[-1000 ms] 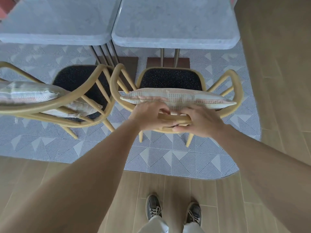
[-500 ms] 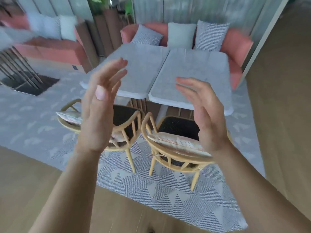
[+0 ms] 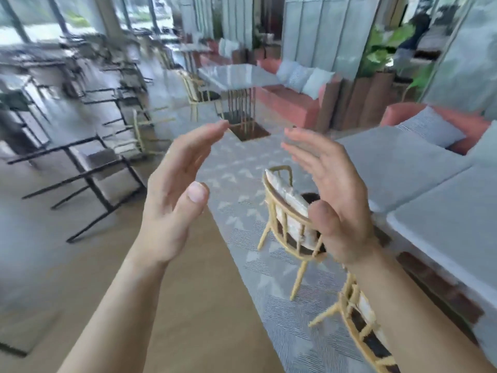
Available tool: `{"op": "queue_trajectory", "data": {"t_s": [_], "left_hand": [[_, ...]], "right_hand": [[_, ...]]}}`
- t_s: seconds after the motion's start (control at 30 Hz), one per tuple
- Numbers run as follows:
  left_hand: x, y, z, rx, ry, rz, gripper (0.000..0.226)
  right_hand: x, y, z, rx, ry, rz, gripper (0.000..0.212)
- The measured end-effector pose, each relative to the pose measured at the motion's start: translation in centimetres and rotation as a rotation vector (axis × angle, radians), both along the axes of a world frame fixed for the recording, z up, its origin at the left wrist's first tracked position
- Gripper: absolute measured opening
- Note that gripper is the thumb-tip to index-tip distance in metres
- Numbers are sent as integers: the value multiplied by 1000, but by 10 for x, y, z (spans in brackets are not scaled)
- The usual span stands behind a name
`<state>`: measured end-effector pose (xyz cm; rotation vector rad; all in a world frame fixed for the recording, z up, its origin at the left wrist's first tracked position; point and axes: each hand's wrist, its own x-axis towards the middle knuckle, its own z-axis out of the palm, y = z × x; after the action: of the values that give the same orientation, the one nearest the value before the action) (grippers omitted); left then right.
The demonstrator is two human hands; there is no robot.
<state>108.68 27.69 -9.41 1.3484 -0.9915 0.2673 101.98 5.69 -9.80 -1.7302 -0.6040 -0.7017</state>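
Note:
My left hand (image 3: pixel 177 189) and my right hand (image 3: pixel 333 195) are raised in front of me, palms facing each other, fingers straight, holding nothing. Behind my right hand stands a yellow wooden chair (image 3: pixel 285 219) with a striped cushion (image 3: pixel 287 195) against its back. A second yellow chair (image 3: pixel 360 327) shows at lower right, partly hidden by my right forearm. Both chairs stand at grey stone tables (image 3: pixel 441 216) on a patterned grey rug (image 3: pixel 269 278).
Black metal-framed chairs and tables (image 3: pixel 88 170) fill the left side on a wooden floor (image 3: pixel 188 305). Further back stand another grey table (image 3: pixel 236 75) with a yellow chair (image 3: pixel 193 90), and pink sofas (image 3: pixel 290 100) with cushions. Green plants (image 3: pixel 382 47) are at the right back.
Both hands let go of the chair back and rose open in front of me. The view has swung up and to the left, so the chairs now lie at lower right.

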Motion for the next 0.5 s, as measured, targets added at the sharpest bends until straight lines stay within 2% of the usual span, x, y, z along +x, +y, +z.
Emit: {"op": "queue_trajectory", "data": {"t_s": [0.13, 0.27, 0.5], "left_hand": [[14, 76, 1, -39, 19, 227, 62], [33, 143, -2, -56, 32, 409, 61], [75, 217, -7, -16, 39, 627, 61]], "right_hand": [[63, 66, 3, 1, -1, 211, 88], [122, 134, 7, 6, -9, 406, 82], [210, 214, 1, 59, -8, 557, 88]]}}
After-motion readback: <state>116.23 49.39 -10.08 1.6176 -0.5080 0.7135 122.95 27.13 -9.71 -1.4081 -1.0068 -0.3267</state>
